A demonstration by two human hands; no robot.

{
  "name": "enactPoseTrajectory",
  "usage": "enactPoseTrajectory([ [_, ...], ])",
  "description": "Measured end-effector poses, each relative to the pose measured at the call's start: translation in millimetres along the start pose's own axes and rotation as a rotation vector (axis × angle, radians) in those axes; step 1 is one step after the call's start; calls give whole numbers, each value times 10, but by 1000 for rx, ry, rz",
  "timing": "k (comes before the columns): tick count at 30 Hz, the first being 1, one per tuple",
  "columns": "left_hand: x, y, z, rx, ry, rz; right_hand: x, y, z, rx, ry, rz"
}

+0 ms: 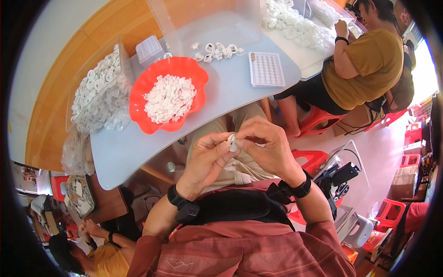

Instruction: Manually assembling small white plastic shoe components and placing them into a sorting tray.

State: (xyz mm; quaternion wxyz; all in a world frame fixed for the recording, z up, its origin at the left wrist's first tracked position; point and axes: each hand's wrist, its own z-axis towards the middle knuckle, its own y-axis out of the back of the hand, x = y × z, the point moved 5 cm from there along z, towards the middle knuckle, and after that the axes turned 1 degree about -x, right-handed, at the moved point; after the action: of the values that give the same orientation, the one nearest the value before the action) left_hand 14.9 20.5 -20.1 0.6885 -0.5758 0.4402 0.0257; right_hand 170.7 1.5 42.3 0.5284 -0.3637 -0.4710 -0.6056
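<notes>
I am holding both hands up close in front of my chest, above my lap and short of the near edge of the bench (221, 92). My left hand (206, 159) is curling its fingers and pressing its thumb against a small white ring-shaped part (232, 142), and my right hand (267, 143) is pinching the same part from the other side with thumb and forefinger, so both hands are closing on it together. The part is sitting between the fingertips, mostly hidden by them; I cannot tell its exact shape.

On the bench ahead of me, a red scalloped bowl (143, 92) is lying heaped with small white pieces. Just to its left, a clear bag (99, 94) is bulging with white rings, touching the bowl's rim. Beyond the bowl, a small white ribbed box (150, 48) is standing near the far edge, and a loose scatter of white rings (217, 51) is lying to its right. Further right, a flat white tray with rows of small holes (266, 69) is resting near the bench's right edge.

At the next bench, a person in a mustard shirt (369, 64) is sitting beside another heap of white parts (295, 25), one hand reaching into it. At the lower left, another person in yellow (108, 261) is working low down.
</notes>
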Motion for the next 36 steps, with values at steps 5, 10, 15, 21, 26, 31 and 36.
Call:
enactPoseTrajectory([
  [5,-20,-55,16,2,-6,48,-125,13,-9,2,-190,191],
  [10,-29,-95,38,6,-28,90,-176,57,8,46,-271,287],
  [15,-10,-84,64,31,-53,110,-178,74,-9,18,-247,248],
  [21,21,-102,74,19,-35,89,-244,89,-32,77,-238,207],
  [26,20,-107,76,-6,-33,84,-201,111,-24,64,-151,169],
  [31,35,-87,85,-12,-43,85,-147,121,-19,-41,100,1],
  [36,66,-82,86,-23,-46,100,-261,122,-42,-37,13,187],
])
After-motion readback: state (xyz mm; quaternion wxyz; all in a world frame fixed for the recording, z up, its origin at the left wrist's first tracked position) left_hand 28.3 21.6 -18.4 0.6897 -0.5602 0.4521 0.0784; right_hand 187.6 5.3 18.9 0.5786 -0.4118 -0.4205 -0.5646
